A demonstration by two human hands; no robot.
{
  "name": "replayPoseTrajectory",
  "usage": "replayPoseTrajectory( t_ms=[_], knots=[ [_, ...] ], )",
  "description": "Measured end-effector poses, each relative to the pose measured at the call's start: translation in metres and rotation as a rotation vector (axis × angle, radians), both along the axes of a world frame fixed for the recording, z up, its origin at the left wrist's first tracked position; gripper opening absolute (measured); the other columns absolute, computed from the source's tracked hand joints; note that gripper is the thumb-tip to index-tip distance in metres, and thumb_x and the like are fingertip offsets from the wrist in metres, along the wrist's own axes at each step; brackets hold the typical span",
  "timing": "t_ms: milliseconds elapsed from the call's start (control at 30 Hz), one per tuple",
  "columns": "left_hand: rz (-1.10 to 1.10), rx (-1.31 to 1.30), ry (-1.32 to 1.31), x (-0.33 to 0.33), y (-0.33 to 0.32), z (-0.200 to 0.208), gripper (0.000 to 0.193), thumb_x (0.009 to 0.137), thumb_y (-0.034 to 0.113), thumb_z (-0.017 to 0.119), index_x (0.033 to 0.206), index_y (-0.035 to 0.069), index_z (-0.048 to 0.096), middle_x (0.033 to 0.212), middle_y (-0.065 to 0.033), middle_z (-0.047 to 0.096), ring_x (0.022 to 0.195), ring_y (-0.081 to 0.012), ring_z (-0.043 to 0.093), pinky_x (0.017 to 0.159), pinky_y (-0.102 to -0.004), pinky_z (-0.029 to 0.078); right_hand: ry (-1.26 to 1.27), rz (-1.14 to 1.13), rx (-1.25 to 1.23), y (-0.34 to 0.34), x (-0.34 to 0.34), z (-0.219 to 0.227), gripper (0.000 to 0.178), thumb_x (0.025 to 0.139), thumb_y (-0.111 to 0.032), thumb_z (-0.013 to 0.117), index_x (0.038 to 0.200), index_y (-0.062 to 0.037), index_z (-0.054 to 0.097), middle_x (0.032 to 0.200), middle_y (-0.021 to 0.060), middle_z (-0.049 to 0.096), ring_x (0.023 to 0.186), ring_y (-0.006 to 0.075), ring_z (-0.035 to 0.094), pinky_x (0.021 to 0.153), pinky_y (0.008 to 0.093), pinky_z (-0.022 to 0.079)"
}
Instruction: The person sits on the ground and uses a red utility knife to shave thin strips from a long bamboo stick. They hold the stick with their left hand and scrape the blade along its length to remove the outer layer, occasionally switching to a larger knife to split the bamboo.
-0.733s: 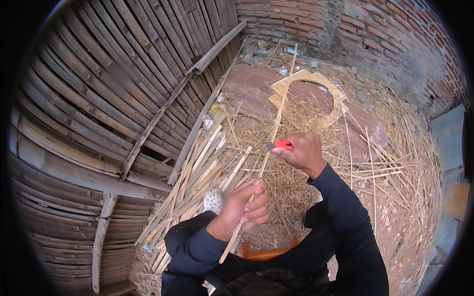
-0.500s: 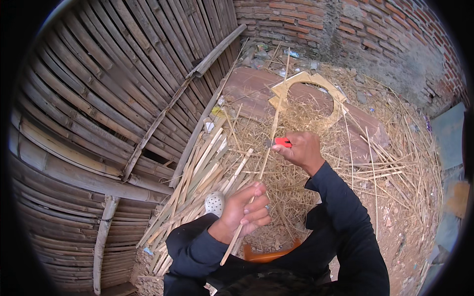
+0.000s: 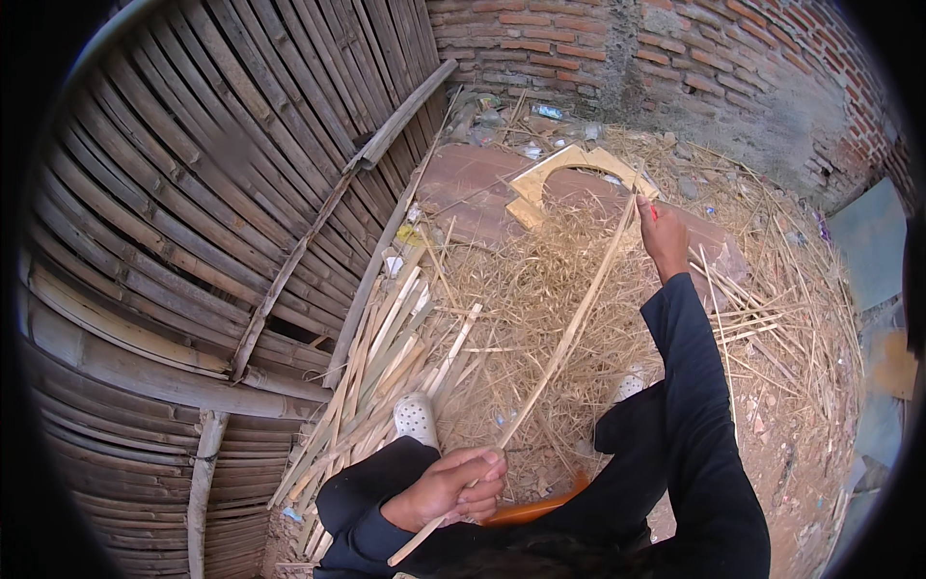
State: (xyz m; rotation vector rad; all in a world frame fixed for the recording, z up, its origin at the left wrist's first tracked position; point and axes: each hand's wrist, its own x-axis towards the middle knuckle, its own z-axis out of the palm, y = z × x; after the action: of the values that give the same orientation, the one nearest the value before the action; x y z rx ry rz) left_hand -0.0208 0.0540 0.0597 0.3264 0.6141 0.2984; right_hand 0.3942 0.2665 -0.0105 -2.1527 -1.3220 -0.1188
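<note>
Low in the frame, the left hand point(image 3: 449, 490) is closed around the near end of a long bamboo strip point(image 3: 559, 343), which runs diagonally up toward the upper right. There the right hand point(image 3: 663, 234), arm stretched out in a dark sleeve, is closed on a red-handled knife point(image 3: 653, 211) at the strip's far end. Beneath lies a heap of straw-like shavings point(image 3: 521, 289), split bamboo slats point(image 3: 386, 357) to its left, a woven bamboo wall point(image 3: 193, 193) at far left, and a brick wall point(image 3: 675, 58) along the top
</note>
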Motion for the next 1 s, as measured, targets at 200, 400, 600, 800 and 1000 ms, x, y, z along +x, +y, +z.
replayPoseTrajectory(
  t_ms=[200,400,600,800,1000],
  knots=[
    [-0.225,0.142,0.162,-0.077,-0.090,-0.006,0.029,0.098,0.032,0.050,0.079,0.009,0.049,0.056,0.0050,0.037,0.046,-0.0063,0.036,0.043,-0.0244,0.030,0.213,-0.314,-0.140,-0.036,0.122,-0.060,0.087,0.085,-0.074,0.035,0.086,0.0068,0.068,0.088,0.0329,0.063,0.089,0.0468,0.062,0.079,0.0509,0.046],
    [0.281,0.443,0.642,-0.074,-0.061,-0.013,0.029,0.103,0.027,0.038,0.085,0.007,0.047,0.055,0.0029,0.036,0.044,-0.0060,0.031,0.042,-0.0211,0.026,0.052,0.056,-0.376,-0.035,0.051,-0.048,0.082,0.083,-0.074,0.040,0.074,0.0030,0.069,0.080,0.0301,0.064,0.080,0.0433,0.063,0.076,0.0480,0.047],
    [0.487,0.658,0.489,0.007,0.021,-0.012,0.026,0.103,0.029,0.039,0.087,0.009,0.047,0.057,0.0051,0.036,0.045,-0.0045,0.031,0.042,-0.0209,0.027,0.153,0.610,-0.071,-0.060,-0.110,0.026,0.065,0.087,-0.061,0.050,0.061,-0.0027,0.059,0.054,0.0171,0.054,0.053,0.0355,0.056,0.052,0.0444,0.042],
    [0.479,0.663,0.243,0.043,0.022,-0.007,0.026,0.103,0.029,0.040,0.087,0.009,0.046,0.056,0.0049,0.033,0.045,-0.0052,0.029,0.045,-0.0223,0.027,0.085,1.135,0.100,-0.115,-0.186,0.042,0.053,0.082,-0.059,0.059,0.064,-0.0094,0.063,0.055,0.0117,0.057,0.050,0.0306,0.059,0.046,0.0391,0.043],
    [0.373,0.614,0.254,0.041,0.020,-0.013,0.025,0.103,0.028,0.039,0.087,0.009,0.046,0.055,0.0042,0.031,0.044,-0.0063,0.026,0.045,-0.0236,0.025,-0.009,0.977,0.116,-0.098,-0.176,0.034,0.053,0.077,-0.061,0.063,0.062,-0.0107,0.063,0.050,0.0100,0.056,0.046,0.0290,0.058,0.044,0.0392,0.043]
  ],
)
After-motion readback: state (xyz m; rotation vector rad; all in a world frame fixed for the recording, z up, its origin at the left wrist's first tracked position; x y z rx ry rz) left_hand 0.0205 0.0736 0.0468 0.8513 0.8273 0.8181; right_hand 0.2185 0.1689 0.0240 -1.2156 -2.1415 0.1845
